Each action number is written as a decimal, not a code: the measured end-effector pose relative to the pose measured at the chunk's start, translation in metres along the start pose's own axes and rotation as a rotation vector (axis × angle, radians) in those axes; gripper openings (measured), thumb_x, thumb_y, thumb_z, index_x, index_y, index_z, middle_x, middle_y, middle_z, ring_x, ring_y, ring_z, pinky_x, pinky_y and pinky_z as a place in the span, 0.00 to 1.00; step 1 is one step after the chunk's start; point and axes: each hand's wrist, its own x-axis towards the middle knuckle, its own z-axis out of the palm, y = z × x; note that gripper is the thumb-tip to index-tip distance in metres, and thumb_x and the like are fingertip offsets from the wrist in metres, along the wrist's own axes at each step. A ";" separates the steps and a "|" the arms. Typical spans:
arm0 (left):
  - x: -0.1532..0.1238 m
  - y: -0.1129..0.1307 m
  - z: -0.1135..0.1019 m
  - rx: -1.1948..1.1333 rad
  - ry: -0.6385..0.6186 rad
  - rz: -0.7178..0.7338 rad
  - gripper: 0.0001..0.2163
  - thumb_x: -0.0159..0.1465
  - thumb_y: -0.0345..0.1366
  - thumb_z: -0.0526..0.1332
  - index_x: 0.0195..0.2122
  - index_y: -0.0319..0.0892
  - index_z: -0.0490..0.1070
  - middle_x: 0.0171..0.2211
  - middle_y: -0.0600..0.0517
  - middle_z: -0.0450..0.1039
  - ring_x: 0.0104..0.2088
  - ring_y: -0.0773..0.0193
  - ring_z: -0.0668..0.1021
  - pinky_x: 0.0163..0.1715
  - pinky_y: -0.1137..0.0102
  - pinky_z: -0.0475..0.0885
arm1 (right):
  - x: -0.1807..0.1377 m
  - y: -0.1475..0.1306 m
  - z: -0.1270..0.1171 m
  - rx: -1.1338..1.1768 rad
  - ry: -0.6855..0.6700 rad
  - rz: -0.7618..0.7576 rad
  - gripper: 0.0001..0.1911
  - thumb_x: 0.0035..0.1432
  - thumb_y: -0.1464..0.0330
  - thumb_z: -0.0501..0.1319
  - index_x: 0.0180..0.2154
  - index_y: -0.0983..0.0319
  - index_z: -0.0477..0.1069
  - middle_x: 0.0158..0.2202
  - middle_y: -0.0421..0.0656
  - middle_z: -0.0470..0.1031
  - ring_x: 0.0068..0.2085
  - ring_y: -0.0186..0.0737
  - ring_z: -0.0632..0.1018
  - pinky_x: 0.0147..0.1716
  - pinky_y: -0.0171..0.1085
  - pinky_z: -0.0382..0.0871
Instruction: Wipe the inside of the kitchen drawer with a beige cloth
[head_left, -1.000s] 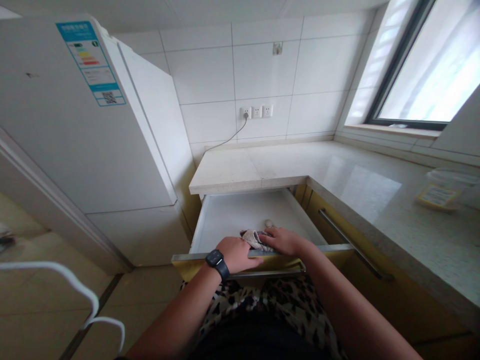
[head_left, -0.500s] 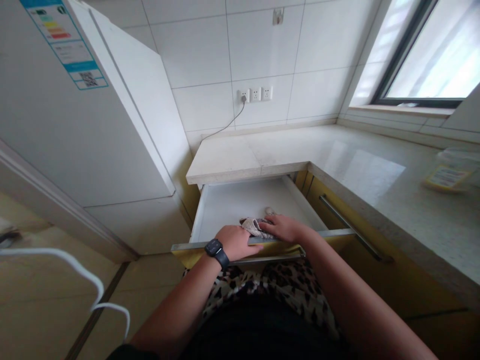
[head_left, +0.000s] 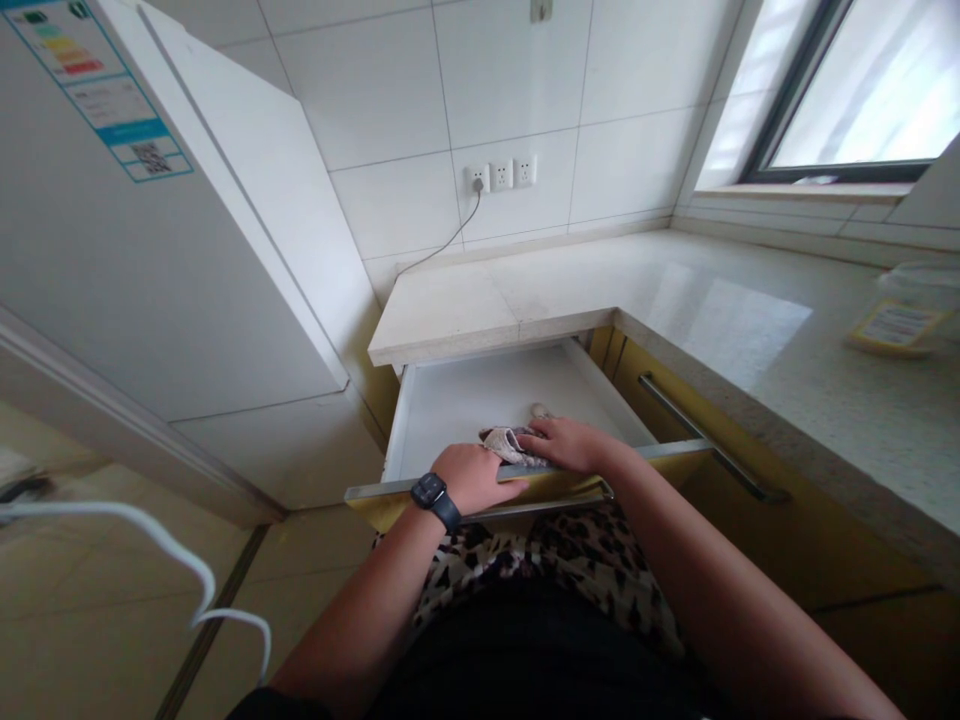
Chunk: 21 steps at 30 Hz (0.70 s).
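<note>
A pulled-out white drawer (head_left: 480, 385) with a yellow front is between me and the counter. In its front right part lies a crumpled pale patterned cloth (head_left: 504, 443). My right hand (head_left: 568, 443) reaches over the drawer's front edge, fingers closed on the cloth. At the cloth's left side, my left hand (head_left: 471, 478), with a black watch on the wrist, is wrapped over the front edge; its thumb lies along the outside and its other fingers are mostly hidden. A small beige lump (head_left: 538, 411) shows just beyond my right fingers; I cannot tell whether it is part of the cloth.
To the left stands a tall white refrigerator (head_left: 172, 260) with an energy label. The pale counter (head_left: 720, 300) turns a corner on the right and carries a clear container (head_left: 904, 315). A bar handle (head_left: 709, 440) sticks out below it. A white cable (head_left: 135, 515) hangs at lower left.
The view has tilted down slightly, so the wall and sockets sit higher. Both hands remain at the drawer's front edge and the cloth, with hardly any shift.
</note>
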 end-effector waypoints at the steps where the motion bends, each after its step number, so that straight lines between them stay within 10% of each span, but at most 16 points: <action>1: 0.000 0.000 0.000 0.002 0.004 0.001 0.29 0.66 0.66 0.52 0.45 0.48 0.80 0.38 0.45 0.82 0.39 0.45 0.84 0.38 0.56 0.79 | 0.000 0.000 0.000 -0.001 0.002 0.003 0.44 0.66 0.34 0.38 0.52 0.60 0.73 0.48 0.49 0.75 0.44 0.39 0.75 0.41 0.33 0.60; 21: -0.001 0.003 -0.006 -0.013 -0.039 -0.027 0.29 0.66 0.64 0.54 0.50 0.47 0.79 0.41 0.43 0.82 0.41 0.45 0.83 0.41 0.57 0.78 | -0.004 -0.006 -0.005 -0.010 -0.005 0.009 0.43 0.68 0.36 0.40 0.53 0.63 0.74 0.49 0.52 0.74 0.46 0.41 0.75 0.46 0.33 0.63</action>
